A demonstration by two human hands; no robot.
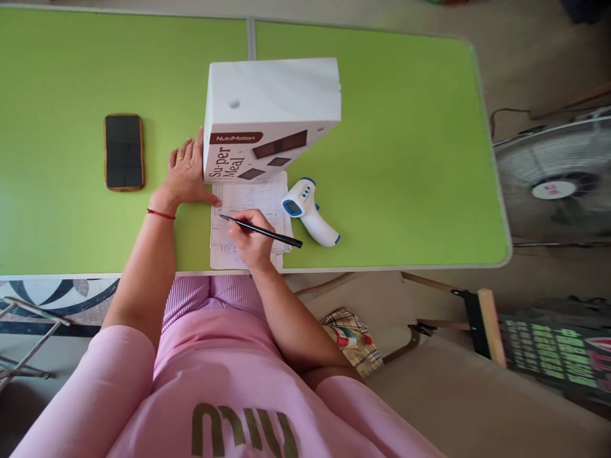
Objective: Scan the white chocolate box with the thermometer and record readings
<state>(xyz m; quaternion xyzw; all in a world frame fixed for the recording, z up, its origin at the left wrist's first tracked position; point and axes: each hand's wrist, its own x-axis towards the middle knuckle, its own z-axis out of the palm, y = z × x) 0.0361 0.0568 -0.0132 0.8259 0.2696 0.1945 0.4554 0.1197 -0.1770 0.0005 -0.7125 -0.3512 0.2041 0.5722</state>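
A black pen [267, 233] is gripped in my right hand [252, 240], its tip at the left part of some printed paper sheets [252, 196]. My left hand [189, 170] lies with fingers spread beside a white box [274, 95] marked "NutriMotion Super Meal", its thumb on the sheets' left edge. The box stands upright and covers the far end of the papers. Just right of the sheets, a white and blue infrared thermometer [310, 213] lies on its side.
A smartphone [124, 152] in a brown case lies on the green table [405, 140], left of the box. Past the table's right end stands a fan [554, 184]. A folding chair [429, 369] and a checked cloth [356, 343] are below the front edge.
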